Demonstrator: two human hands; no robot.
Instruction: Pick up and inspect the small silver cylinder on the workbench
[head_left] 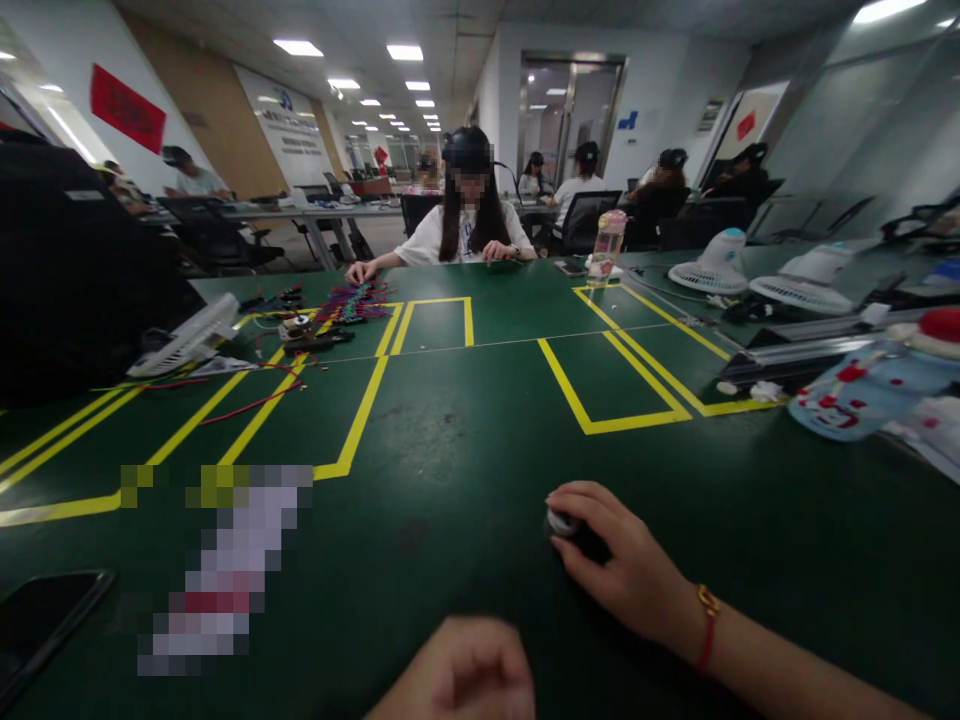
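Observation:
My right hand (615, 565) rests on the green tabletop (450, 540), its thumb and fingers closed around a small round silvery thing (561, 522) with a dark part beside it. What kind of object that is does not show clearly. At the bottom edge, my left hand (469, 668) is curled and somewhat blurred. Its fingers are closed, and anything inside them is hidden. A gap of bare tabletop lies between the two hands.
A phone (49, 615) and a pixelated strip (232, 570) lie at left. Behind them are red wires (251, 405), bundled coloured wires (356, 300) and a white fan (187, 335). A blue bottle (840, 390) stands right. Across the table sits a person (469, 215).

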